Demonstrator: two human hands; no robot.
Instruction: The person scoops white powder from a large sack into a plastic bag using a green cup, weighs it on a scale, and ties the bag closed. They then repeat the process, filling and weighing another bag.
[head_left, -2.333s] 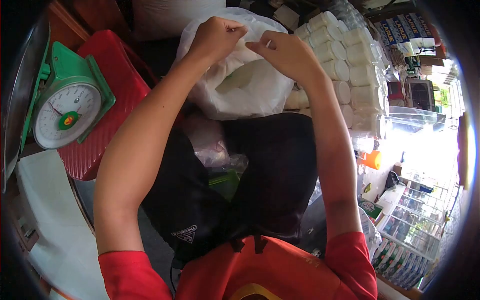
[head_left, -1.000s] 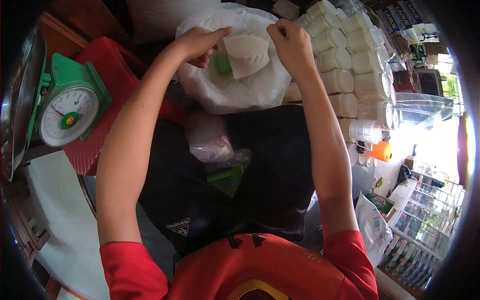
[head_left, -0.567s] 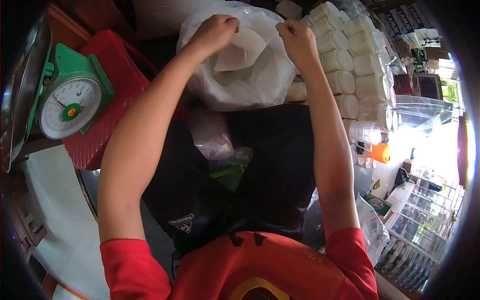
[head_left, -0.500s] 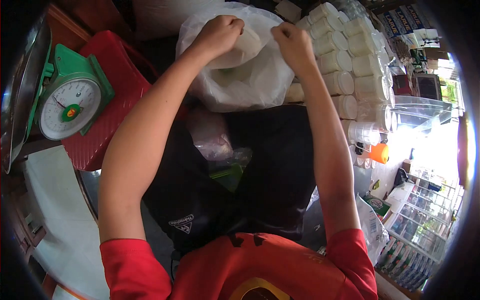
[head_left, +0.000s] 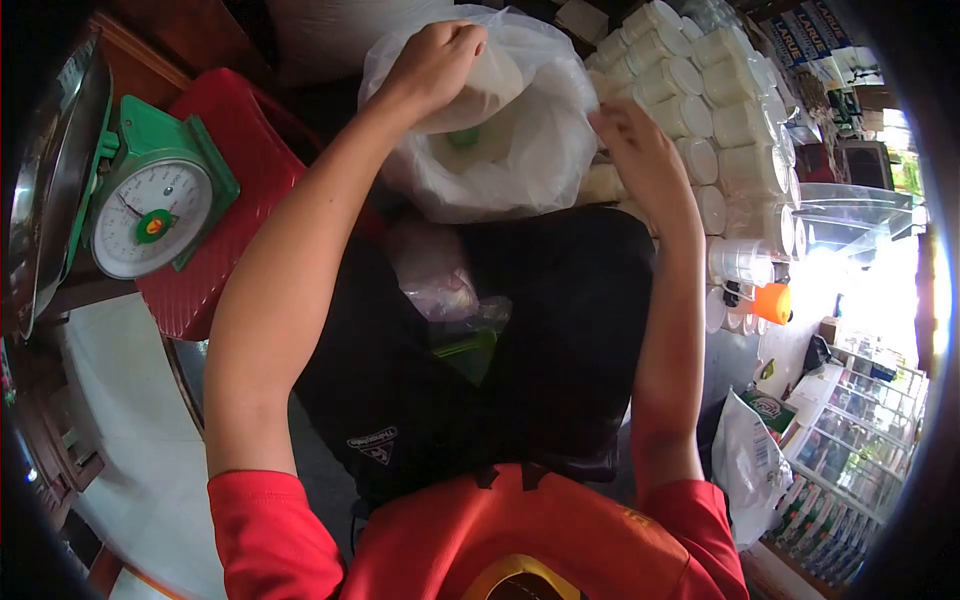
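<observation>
A large translucent plastic bag (head_left: pixel 545 150) stands open beyond my knees, with pale contents and something green (head_left: pixel 463 137) inside. My left hand (head_left: pixel 440 65) is closed above its left side, gripping a smaller, pale translucent plastic bag (head_left: pixel 490 88) that hangs into the opening. Whether this piece is separate from the large bag is hard to make out. At the right rim, my right hand (head_left: pixel 640 145) has curled fingers pinching the large bag's edge. Between my legs lie a clear bag with pinkish contents (head_left: pixel 440 285) and a green item (head_left: pixel 475 350).
Stacked white-lidded tubs (head_left: pixel 685 115) stand close to my right hand. On the left, a green dial scale (head_left: pixel 150 215) with a metal pan (head_left: pixel 65 190) is beside a red plastic stool (head_left: pixel 235 190). A white-grey bag (head_left: pixel 750 465) rests at the lower right.
My right hand has moved right and toward me, and the large bag's right side has spread outward. My left hand stays nearly in place. The whole view has shifted slightly.
</observation>
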